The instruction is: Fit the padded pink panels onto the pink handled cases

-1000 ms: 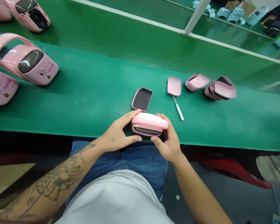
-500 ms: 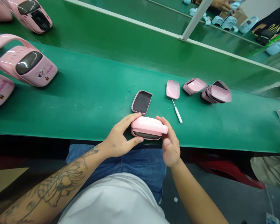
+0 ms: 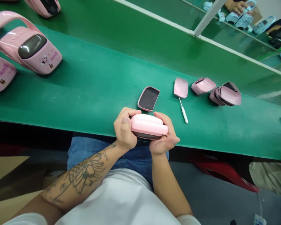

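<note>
Between my hands, at the bench's front edge, is a pink plastic device (image 3: 150, 125) with a dark panel along its lower side. My left hand (image 3: 124, 129) grips its left end, fingers curled round it. My right hand (image 3: 164, 136) holds the right end, with the thumb sticking outward. Just beyond lies a pink-rimmed cover (image 3: 149, 99), its dark inner face up. To the right, a white-handled screwdriver (image 3: 184, 114) points its tip at a small pink cover (image 3: 180, 87). The underside of the held device is hidden.
Stacked pink covers (image 3: 203, 85) and a second stack (image 3: 226, 94) stand at the right. Pink devices with carry handles (image 3: 32, 47) are at the left. A metal-framed divider (image 3: 196, 32) runs behind the green bench (image 3: 96, 90); a person's hands (image 3: 237, 7) show beyond it.
My left hand has turned and curled round the device's end. My right hand has shifted under its right end, thumb now outward. The view has shifted slightly.
</note>
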`<state>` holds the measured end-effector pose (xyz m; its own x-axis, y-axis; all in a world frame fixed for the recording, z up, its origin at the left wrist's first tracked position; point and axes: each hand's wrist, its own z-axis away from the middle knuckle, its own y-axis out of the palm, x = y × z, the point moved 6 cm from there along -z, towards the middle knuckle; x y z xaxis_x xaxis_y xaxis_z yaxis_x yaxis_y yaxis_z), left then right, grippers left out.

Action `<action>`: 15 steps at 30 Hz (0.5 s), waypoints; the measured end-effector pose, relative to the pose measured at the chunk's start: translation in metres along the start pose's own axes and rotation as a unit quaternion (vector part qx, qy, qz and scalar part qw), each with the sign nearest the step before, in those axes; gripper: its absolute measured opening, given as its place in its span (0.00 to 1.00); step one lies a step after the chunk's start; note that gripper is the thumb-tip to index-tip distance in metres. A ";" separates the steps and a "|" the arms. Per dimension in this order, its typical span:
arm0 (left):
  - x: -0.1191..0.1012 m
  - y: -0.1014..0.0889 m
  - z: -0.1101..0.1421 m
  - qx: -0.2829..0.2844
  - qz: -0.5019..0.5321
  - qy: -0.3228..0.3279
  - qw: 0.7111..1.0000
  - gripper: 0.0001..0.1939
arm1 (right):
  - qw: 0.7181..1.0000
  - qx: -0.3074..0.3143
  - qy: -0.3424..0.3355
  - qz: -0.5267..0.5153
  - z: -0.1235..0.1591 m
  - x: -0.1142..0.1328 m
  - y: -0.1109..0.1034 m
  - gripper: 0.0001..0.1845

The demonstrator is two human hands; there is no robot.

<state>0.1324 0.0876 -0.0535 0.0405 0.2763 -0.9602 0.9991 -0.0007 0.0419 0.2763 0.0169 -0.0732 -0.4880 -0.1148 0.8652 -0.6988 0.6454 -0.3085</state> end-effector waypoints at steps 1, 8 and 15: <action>0.001 -0.002 -0.002 -0.007 0.022 -0.003 1.000 0.33 | 1.000 0.000 -0.021 0.006 -0.001 0.004 0.002 0.64; 0.023 -0.012 -0.014 -0.074 0.154 -0.145 0.975 0.39 | 0.997 -0.055 -0.033 -0.047 -0.012 0.034 0.012 0.51; 0.016 -0.016 -0.008 -0.144 0.190 -0.120 0.964 0.35 | 0.981 -0.080 0.014 -0.177 -0.035 0.038 0.022 0.27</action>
<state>0.1172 0.0994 -0.0679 0.4380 0.0781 -0.8956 0.8689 0.2188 0.4440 0.2607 0.0528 -0.0331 -0.2140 -0.3332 0.9182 -0.7296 0.6795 0.0765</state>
